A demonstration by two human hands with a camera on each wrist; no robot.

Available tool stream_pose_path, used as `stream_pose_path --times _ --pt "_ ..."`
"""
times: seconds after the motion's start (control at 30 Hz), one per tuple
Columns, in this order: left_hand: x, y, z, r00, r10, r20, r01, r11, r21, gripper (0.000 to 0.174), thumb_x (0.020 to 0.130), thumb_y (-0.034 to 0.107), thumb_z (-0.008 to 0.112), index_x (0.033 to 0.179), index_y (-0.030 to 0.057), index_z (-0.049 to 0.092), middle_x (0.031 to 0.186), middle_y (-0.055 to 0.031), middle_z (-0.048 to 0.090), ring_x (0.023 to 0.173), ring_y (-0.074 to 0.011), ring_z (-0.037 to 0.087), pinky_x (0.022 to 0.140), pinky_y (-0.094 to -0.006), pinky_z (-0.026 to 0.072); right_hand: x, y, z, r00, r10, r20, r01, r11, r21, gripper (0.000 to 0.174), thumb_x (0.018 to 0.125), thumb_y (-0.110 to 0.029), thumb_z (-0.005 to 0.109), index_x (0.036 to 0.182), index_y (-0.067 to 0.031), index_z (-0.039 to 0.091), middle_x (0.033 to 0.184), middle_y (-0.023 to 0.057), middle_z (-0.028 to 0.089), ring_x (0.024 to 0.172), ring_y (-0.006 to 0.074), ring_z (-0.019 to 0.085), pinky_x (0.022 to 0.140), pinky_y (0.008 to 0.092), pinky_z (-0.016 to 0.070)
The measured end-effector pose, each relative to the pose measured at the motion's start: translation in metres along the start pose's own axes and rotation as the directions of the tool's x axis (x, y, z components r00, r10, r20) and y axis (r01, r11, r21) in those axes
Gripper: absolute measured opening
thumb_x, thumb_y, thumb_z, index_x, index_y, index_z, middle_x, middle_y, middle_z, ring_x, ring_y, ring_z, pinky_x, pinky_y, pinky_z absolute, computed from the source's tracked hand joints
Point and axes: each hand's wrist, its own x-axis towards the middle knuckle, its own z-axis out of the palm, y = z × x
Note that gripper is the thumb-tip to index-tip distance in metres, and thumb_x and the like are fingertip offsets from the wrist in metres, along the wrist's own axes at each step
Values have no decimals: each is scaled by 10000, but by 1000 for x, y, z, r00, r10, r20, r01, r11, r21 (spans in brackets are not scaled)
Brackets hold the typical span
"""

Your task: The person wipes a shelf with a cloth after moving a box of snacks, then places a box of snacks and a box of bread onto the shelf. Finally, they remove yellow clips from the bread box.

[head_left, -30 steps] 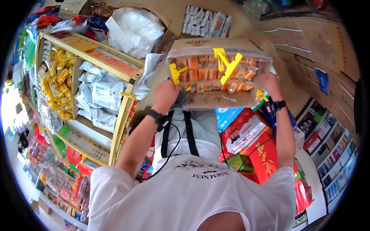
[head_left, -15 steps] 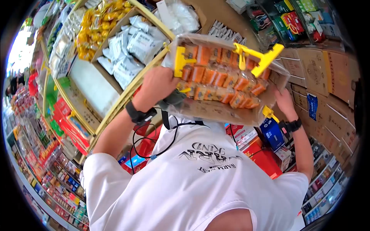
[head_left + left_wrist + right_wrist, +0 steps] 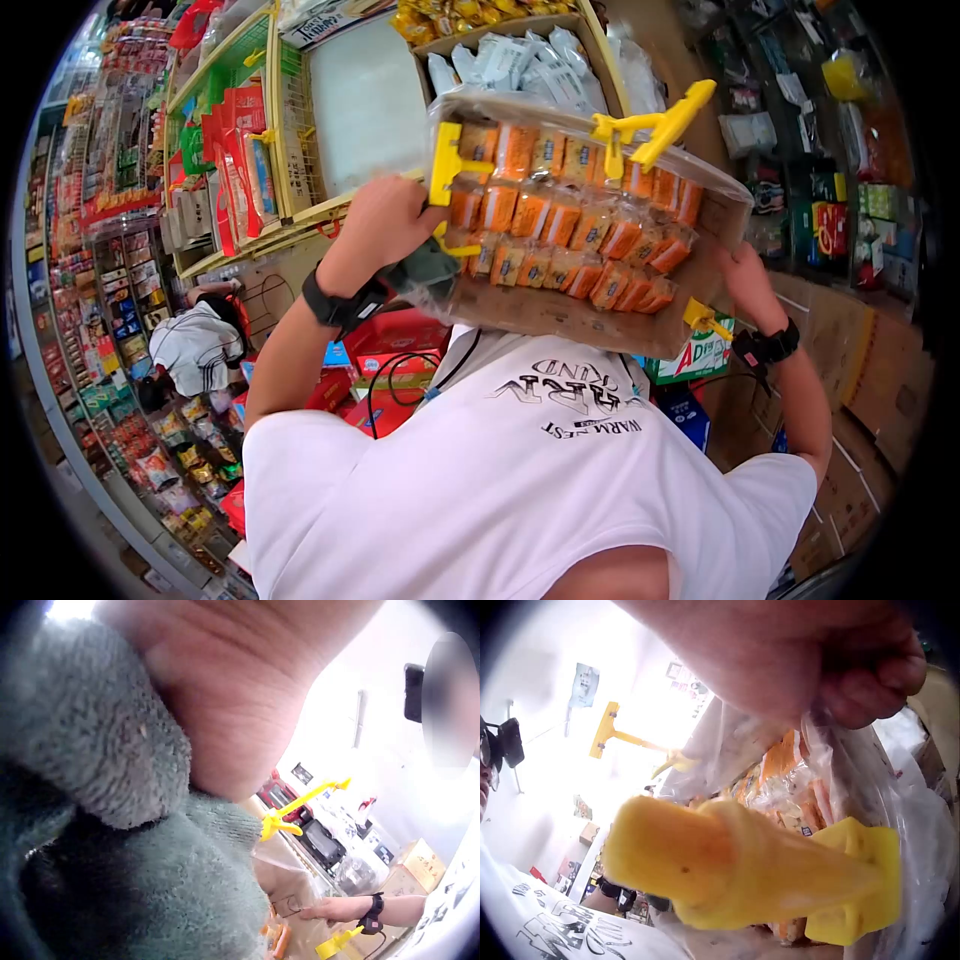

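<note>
A cardboard box lined with clear plastic is held up in front of the chest, its right side lower in the head view. Inside lie rows of small orange-wrapped snack packs. My left hand grips the box's left side, beside a grey-green cloth that fills much of the left wrist view. On the opposite edge, the curled fingers of my right hand hold the plastic-covered rim. Yellow clips are fixed along the rim; another yellow clip looms large in the right wrist view.
Beyond the box is a yellow-framed shelf with a bare white panel and a carton of white packets. Red boxes are stacked below. Cartons stand at right. Another person is at the left, by packed shelves.
The shelf has swung from the left to the top middle of the head view as the body turned. The box has come closer and tilted, its right side dropping. Both hands keep their hold.
</note>
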Motion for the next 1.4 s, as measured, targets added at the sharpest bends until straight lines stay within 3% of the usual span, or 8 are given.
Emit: stream_pose_path --times 0.17,0.23,0.47,0.57,0.73,0.83,1.0,1.4 --pt "-29 13 13 997 -9 -82 5 999 -51 407 838 342 705 659 -22 672 672 -230 628 661 -444 619 622 -529 497 22 13 -13 996 -83 16 82 995 49 472 991 -374 613 975 97 614 961 332 643 939 506 629 771 503 507" --pt "-36 17 29 992 -2 -129 -3 999 -38 385 826 329 717 660 -16 682 674 -234 625 661 -445 617 626 -529 497 23 15 -8 985 -167 -33 169 984 48 327 999 -239 565 1064 77 620 813 158 661 734 213 609 690 378 500" --pt "-48 23 40 979 -70 -190 64 997 -40 376 823 305 719 680 -40 671 678 -257 624 678 -446 631 646 -529 508 21 -7 -18 994 -105 40 104 994 21 348 989 -256 593 1019 91 611 754 149 640 722 216 620 685 382 499" --pt "-55 23 56 968 -119 -219 118 993 -18 391 829 316 720 688 -45 670 689 -261 627 694 -449 635 653 -534 509 25 -9 -15 995 -100 -21 101 994 30 399 982 -293 605 928 102 577 720 191 608 709 279 641 669 417 495" --pt "-60 26 71 965 -146 -216 149 989 -2 385 834 314 720 705 -46 673 694 -258 627 707 -450 640 642 -528 503 37 -5 -7 929 -358 -97 338 924 -178 495 984 -357 592 848 116 541 748 284 566 701 429 623 649 486 477" --pt "-58 22 81 965 -172 -201 167 985 -40 362 839 294 706 729 -50 674 695 -261 627 709 -445 642 638 -526 497 33 -22 -11 959 -276 -61 267 956 -121 517 965 -370 597 801 120 599 811 339 605 808 509 614 703 537 480" --pt "-54 22 88 942 -256 -217 242 966 -91 314 848 262 674 789 -46 689 717 -266 629 717 -450 642 640 -521 494 56 -19 -10 898 -439 25 439 889 -129 491 965 -325 586 788 133 566 667 296 524 652 458 575 616 505 456" --pt "-55 24 93 954 -174 -244 162 984 -70 338 864 285 667 792 -45 687 745 -269 638 752 -467 637 667 -529 488 70 -10 -9 929 -360 80 369 908 -196 515 980 -366 539 881 127 654 763 305 647 776 446 677 718 499 526"
